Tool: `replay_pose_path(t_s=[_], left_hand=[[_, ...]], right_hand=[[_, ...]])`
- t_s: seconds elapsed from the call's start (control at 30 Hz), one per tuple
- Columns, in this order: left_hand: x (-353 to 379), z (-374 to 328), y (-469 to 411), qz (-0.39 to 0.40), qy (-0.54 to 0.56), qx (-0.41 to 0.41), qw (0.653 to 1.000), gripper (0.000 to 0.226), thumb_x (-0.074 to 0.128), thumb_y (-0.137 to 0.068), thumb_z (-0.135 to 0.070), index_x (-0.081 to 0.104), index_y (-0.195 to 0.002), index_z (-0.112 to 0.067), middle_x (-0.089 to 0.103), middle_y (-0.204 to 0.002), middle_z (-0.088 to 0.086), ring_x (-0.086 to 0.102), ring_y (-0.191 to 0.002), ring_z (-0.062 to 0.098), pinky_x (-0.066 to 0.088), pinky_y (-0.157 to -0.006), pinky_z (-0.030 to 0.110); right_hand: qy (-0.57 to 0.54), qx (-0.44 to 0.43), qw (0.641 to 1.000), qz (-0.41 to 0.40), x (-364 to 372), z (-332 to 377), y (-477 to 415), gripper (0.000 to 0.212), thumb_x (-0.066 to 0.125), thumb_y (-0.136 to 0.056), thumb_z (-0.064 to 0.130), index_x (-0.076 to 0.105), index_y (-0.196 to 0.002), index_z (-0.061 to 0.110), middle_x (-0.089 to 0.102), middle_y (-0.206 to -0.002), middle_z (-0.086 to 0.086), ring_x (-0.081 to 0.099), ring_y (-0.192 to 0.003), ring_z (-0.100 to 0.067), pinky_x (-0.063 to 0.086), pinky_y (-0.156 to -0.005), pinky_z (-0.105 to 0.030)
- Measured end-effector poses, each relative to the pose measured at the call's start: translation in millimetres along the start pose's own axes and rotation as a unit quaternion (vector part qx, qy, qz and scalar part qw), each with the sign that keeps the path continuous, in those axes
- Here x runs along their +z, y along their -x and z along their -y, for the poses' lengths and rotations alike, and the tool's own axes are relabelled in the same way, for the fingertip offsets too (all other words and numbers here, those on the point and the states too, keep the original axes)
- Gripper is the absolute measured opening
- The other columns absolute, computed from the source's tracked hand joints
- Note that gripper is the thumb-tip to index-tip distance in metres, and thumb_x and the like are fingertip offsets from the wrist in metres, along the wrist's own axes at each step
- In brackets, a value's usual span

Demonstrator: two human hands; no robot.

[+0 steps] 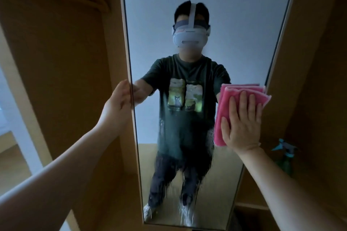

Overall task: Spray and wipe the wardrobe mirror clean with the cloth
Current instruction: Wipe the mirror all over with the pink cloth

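The tall wardrobe mirror fills the middle of the view, and wet streaks run down its lower half. My right hand lies flat, fingers spread, pressing a folded pink cloth against the glass near the mirror's right edge. My left hand grips the mirror door's left edge at about the same height. A green spray bottle with a teal trigger head stands on a shelf at the right, below my right hand.
Brown wardrobe panels flank the mirror on both sides. A lower shelf edge shows at bottom right. A bright doorway or window strip lies at the far left. The mirror shows a person wearing a headset.
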State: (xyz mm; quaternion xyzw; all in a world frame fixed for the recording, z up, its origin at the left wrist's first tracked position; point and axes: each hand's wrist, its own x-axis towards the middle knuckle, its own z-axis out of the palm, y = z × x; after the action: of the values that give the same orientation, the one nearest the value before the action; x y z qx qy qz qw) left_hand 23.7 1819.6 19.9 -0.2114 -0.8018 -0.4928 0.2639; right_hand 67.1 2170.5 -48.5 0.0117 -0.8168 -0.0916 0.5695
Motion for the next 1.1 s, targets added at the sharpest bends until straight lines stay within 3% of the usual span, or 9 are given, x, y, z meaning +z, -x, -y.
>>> replay_pose_path(t_s=[0.1,0.23,0.73,0.8,0.93,1.1], left_hand=[[10,9,21,0.030,0.025,-0.016,0.999,0.055,0.030,-0.089,0.005,0.053,-0.124,-0.030,0.069,-0.113,-0.006,0.065,-0.107,0.011,0.050,-0.096,0.046],[22,22,39,0.044,0.034,-0.048,0.997,0.066,0.024,-0.083,0.010,0.051,-0.125,-0.034,0.068,-0.116,-0.005,0.062,-0.112,0.013,0.048,-0.100,0.047],[51,99,77,0.087,0.129,-0.057,0.986,0.056,0.034,-0.097,0.004,0.050,-0.135,-0.034,0.059,-0.133,-0.009,0.050,-0.128,0.008,0.035,-0.111,0.047],[58,105,87,0.077,0.161,-0.056,0.982,0.058,0.034,-0.096,0.003,0.052,-0.131,-0.039,0.060,-0.131,-0.008,0.051,-0.127,0.012,0.035,-0.110,0.048],[68,114,96,0.047,0.194,-0.038,0.979,0.040,0.035,-0.098,-0.009,0.057,-0.125,-0.029,0.065,-0.121,0.000,0.059,-0.118,0.020,0.043,-0.104,0.048],[78,120,95,-0.003,0.168,-0.015,0.986,0.029,0.035,-0.100,-0.011,0.062,-0.104,-0.020,0.068,-0.098,0.002,0.067,-0.094,0.024,0.057,-0.084,0.038]], right_hand=[[-0.001,0.002,1.000,0.004,2,-1,2,0.066,0.023,-0.098,0.044,0.010,-0.155,0.012,0.001,-0.161,-0.013,0.004,-0.147,-0.038,0.002,-0.119,-0.054],[-0.002,0.001,1.000,0.001,3,0,4,0.065,0.025,-0.099,0.042,0.012,-0.154,0.011,0.006,-0.160,-0.015,0.002,-0.147,-0.037,0.002,-0.119,-0.054],[0.054,0.007,0.997,-0.063,12,2,11,0.064,0.027,-0.100,0.042,0.010,-0.154,0.012,0.030,-0.151,-0.027,0.021,-0.140,-0.044,0.008,-0.118,-0.053],[0.060,0.005,0.995,-0.077,14,2,11,0.063,0.028,-0.100,0.041,0.014,-0.152,0.009,0.031,-0.150,-0.027,0.022,-0.140,-0.044,0.009,-0.117,-0.053],[0.061,0.000,0.994,-0.095,19,-1,11,0.062,0.030,-0.100,0.040,0.018,-0.151,0.008,0.030,-0.151,-0.027,0.024,-0.140,-0.046,0.011,-0.117,-0.055],[0.063,-0.003,0.991,-0.116,20,-2,8,0.061,0.029,-0.101,0.041,0.016,-0.153,0.010,0.026,-0.154,-0.025,0.022,-0.142,-0.044,0.011,-0.117,-0.054]])
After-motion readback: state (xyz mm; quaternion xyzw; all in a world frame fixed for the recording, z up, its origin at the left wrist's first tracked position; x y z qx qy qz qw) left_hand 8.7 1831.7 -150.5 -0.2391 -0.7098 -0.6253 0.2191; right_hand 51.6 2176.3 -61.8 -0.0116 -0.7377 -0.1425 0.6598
